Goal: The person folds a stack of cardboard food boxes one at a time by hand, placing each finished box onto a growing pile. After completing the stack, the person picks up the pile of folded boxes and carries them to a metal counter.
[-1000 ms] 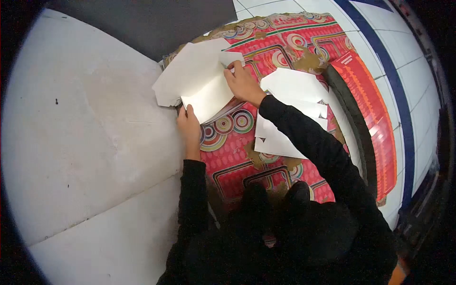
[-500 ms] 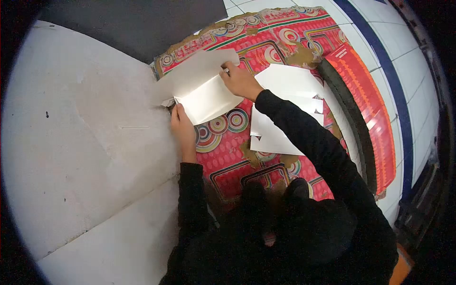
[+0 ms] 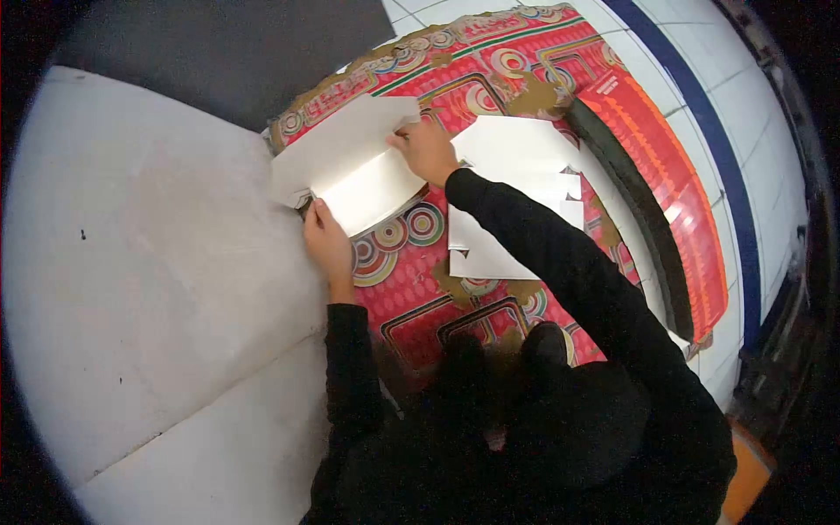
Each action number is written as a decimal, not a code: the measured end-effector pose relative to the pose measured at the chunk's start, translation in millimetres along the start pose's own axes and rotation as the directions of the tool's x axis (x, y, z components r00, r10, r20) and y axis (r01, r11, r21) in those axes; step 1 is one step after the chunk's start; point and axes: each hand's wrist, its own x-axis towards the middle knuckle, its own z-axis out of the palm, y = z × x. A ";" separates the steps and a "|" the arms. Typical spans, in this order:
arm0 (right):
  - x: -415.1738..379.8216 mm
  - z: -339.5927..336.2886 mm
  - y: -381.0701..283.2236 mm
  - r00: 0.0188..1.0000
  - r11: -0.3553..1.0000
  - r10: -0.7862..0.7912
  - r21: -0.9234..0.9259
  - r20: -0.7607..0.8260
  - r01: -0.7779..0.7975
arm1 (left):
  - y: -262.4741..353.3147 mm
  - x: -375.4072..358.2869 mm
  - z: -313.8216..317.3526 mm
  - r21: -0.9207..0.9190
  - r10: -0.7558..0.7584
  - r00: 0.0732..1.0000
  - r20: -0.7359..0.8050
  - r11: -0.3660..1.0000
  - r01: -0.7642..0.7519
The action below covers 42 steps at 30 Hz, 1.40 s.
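A partly folded white cardboard box is between my hands, its large back flap standing up and tilted away from me. My left hand grips its near left corner, thumb on top at the folded edge. At the right end, my right hand pinches the corner where the flap meets the side. Its fingertips are partly hidden behind the card. Right of the box, flat white cardboard blanks with notched edges lie on the red patterned sheet, partly covered by my right forearm.
A white panel fills the left side, with a dark grey surface behind it. On the right are a curved dark strip and a shiny red-orange sheet. White floor tiles with a blue stripe lie beyond.
The box's back flap stands more open and upright, and its right end is bent up more. Both hands keep hold of it. The whole view has shifted slightly.
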 end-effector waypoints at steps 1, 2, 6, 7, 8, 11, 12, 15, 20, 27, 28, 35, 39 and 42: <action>-4.0 -5.7 0.5 0.993 0.996 -0.070 0.053 -0.099 0.075 | -6.6 3.0 0.5 0.038 0.060 0.998 -0.035 0.998 -0.059; -11.3 -16.2 5.6 0.993 0.997 -0.054 0.042 -0.110 0.059 | -13.2 6.7 0.3 0.075 0.123 0.990 -0.066 0.990 -0.118; -74.7 -81.1 38.1 0.944 0.959 0.198 0.250 -0.264 -0.131 | 7.3 -31.5 -6.5 0.001 0.151 0.926 -0.346 0.987 -0.160; -100.4 -94.4 59.2 0.920 0.971 0.209 0.183 -0.331 -0.155 | 15.7 -52.2 -8.1 -0.010 0.150 0.928 -0.341 0.986 -0.164; -130.6 -107.6 81.7 0.909 0.978 0.208 0.090 -0.361 -0.188 | 24.1 -77.9 -8.8 -0.016 0.168 0.976 -0.138 0.985 -0.171; -224.5 -140.1 131.6 0.883 0.871 0.340 -0.246 -0.324 -0.425 | 33.7 -123.6 24.2 -0.073 0.079 0.911 0.405 0.996 -0.054; -242.5 -140.1 138.1 0.875 0.863 0.348 -0.250 -0.337 -0.440 | 33.1 -131.1 36.9 -0.081 0.086 0.903 0.420 0.995 -0.057; -277.3 -127.1 175.7 0.766 0.817 0.525 -0.033 -0.372 -0.576 | 23.2 -145.1 78.3 -0.007 0.173 0.807 0.565 0.979 -0.204; -275.9 -137.4 169.3 0.657 0.745 0.654 0.167 -0.374 -0.646 | 13.7 -148.2 93.4 0.134 0.228 0.812 0.537 0.927 -0.349; -286.9 -147.9 153.7 0.760 0.823 0.322 -0.230 -0.565 -0.520 | 23.7 -154.2 87.4 0.093 0.313 0.796 0.518 0.905 -0.416; -286.4 -147.2 152.8 0.747 0.873 0.160 -0.261 -0.645 -0.413 | 23.3 -155.8 87.2 0.097 0.307 0.804 0.509 0.908 -0.408; -278.1 -160.3 145.1 0.636 0.822 0.548 0.210 -0.544 -0.529 | 27.0 -156.7 87.5 0.113 0.274 0.812 0.516 0.918 -0.381; -278.8 -156.6 180.2 0.656 0.703 0.655 0.621 -0.375 -0.347 | 24.6 -154.1 92.7 0.071 0.322 0.786 0.527 0.905 -0.419; -278.4 -175.9 158.9 0.729 0.731 0.617 0.561 -0.298 -0.389 | 18.2 -147.6 95.8 -0.013 0.287 0.747 0.600 0.937 -0.349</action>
